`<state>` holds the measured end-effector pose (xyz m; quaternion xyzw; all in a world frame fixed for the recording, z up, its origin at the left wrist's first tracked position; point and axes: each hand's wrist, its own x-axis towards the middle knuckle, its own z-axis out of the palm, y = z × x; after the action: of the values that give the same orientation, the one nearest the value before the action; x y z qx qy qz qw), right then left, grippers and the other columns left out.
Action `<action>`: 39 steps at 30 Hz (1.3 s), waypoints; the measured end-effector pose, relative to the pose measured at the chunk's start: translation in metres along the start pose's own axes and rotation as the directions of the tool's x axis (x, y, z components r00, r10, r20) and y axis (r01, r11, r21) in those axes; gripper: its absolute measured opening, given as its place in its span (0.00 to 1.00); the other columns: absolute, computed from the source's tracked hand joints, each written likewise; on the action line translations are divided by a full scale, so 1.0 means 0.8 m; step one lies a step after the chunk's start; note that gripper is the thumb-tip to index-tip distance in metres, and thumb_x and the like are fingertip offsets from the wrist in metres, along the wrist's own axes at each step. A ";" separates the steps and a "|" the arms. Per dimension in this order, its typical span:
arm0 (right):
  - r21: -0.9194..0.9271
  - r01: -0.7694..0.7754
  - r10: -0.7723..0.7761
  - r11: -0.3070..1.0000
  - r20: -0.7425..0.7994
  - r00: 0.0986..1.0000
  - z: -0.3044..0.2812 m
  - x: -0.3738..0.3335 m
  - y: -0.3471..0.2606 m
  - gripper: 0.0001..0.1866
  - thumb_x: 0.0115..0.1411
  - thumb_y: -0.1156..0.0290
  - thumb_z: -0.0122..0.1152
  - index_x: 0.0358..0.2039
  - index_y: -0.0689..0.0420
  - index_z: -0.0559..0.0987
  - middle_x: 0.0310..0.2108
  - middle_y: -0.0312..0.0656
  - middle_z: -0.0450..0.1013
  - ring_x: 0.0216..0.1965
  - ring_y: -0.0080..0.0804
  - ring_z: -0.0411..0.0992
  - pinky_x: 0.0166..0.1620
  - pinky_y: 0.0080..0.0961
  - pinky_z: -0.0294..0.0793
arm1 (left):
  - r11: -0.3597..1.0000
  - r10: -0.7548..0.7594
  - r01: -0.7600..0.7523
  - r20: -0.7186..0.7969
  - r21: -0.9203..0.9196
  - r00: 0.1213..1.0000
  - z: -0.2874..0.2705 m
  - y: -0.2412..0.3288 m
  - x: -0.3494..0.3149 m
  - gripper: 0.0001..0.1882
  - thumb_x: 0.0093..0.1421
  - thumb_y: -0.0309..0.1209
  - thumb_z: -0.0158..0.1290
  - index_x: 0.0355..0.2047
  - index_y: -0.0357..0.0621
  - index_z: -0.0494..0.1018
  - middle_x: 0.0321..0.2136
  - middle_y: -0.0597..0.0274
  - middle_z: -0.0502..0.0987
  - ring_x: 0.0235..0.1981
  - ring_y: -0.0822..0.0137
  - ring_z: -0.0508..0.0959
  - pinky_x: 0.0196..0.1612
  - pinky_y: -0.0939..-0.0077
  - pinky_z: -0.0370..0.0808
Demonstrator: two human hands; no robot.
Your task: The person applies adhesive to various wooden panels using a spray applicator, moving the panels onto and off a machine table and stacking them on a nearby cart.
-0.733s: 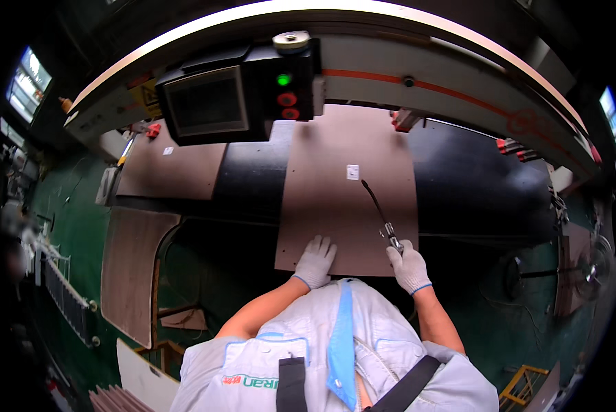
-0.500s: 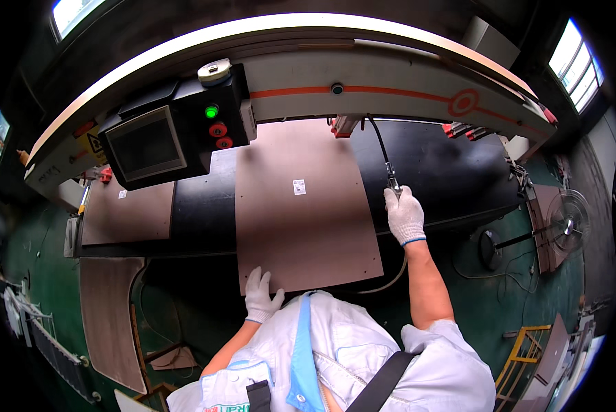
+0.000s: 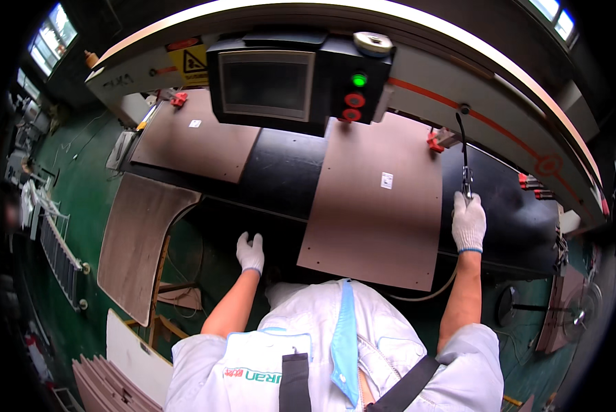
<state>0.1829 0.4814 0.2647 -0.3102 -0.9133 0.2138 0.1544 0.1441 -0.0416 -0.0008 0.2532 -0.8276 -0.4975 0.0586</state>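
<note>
My right hand (image 3: 468, 224), in a white knit glove, is closed around the metal body of an air blow gun (image 3: 467, 184). Its thin dark tube points away and overlaps the machine's beam. This hand is just right of a large brown panel (image 3: 370, 220), which lies on the black table and overhangs its near edge. The panel has small holes near its edges and a white label (image 3: 386, 180). My left hand (image 3: 251, 253), gloved too, hangs left of the panel's near corner, fingers apart, touching nothing. A pale hose (image 3: 421, 298) curves below the panel's near edge.
A long beam (image 3: 507, 141) with a screen box (image 3: 266, 84) and red-tipped parts spans the black table (image 3: 280, 172). Another brown panel (image 3: 191, 147) lies farther left. A curved board (image 3: 143, 244) stands nearer left, above stacked panels (image 3: 108, 388). A fan (image 3: 577, 312) is at right.
My left hand has come off the panel's near left corner and moved left into the air. My right hand keeps the blow gun beside the panel. The view has swung left.
</note>
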 end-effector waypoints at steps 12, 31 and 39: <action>0.075 -0.040 -0.032 0.996 0.767 0.640 0.116 -0.274 -0.146 0.25 0.65 0.50 0.62 0.37 0.65 0.79 0.21 0.47 0.77 0.25 0.41 0.79 0.34 0.38 0.76 | 0.513 0.510 -0.444 0.155 0.735 0.846 -0.002 0.084 0.289 0.37 0.57 0.54 0.63 0.61 0.49 0.71 0.65 0.52 0.66 0.69 0.46 0.60 0.73 0.44 0.50; -0.091 0.232 -0.068 0.968 0.800 0.597 0.179 -0.304 -0.309 0.29 0.66 0.45 0.58 0.46 0.64 0.79 0.40 0.64 0.80 0.46 0.64 0.78 0.51 0.51 0.75 | 0.527 0.667 -0.687 0.257 0.501 0.699 -0.079 0.027 0.258 0.27 0.51 0.38 0.65 0.51 0.46 0.76 0.57 0.52 0.72 0.66 0.46 0.65 0.71 0.28 0.48; -0.059 -0.072 0.093 0.996 0.609 0.787 0.176 -0.306 -0.177 0.26 0.68 0.51 0.58 0.39 0.67 0.78 0.22 0.49 0.77 0.27 0.44 0.78 0.37 0.40 0.75 | 0.908 -0.313 0.298 -0.004 -0.296 0.950 -0.103 -0.002 0.179 0.44 0.59 0.39 0.69 0.68 0.33 0.61 0.64 0.45 0.68 0.63 0.44 0.72 0.66 0.61 0.70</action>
<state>0.2396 0.1836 0.1759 -0.2664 -0.9032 0.2941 -0.1635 0.0495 -0.1763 0.0168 0.3808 -0.6936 -0.6103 0.0379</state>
